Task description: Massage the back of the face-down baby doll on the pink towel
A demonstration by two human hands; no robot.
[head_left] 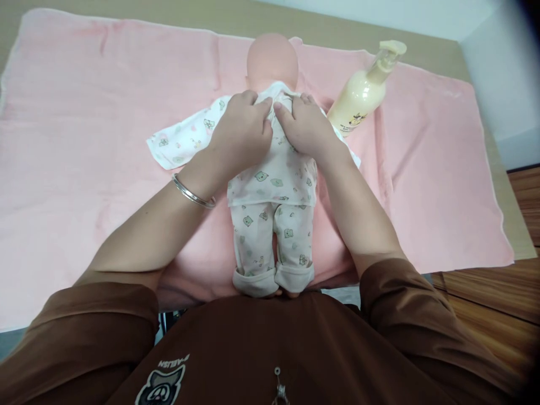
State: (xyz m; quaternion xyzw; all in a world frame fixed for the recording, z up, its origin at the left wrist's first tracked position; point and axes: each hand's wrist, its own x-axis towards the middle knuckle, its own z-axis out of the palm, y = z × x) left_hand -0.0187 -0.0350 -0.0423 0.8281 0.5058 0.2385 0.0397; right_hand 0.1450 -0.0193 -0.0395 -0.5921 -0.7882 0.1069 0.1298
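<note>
Has the doll (272, 177) lying lengthwise on the pink blanket (84, 140), pointed head-away with feet (292, 294) nearest, upper back of the shirt (276, 122) directly under left grip (247, 129) and right grip (310, 125), whether pinching or released cannot tell.

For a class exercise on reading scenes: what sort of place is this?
Probably a baby-care training room, though little of the room shows: a clothed doll lies on a cloth over a table, with a pump bottle nearby.
</note>
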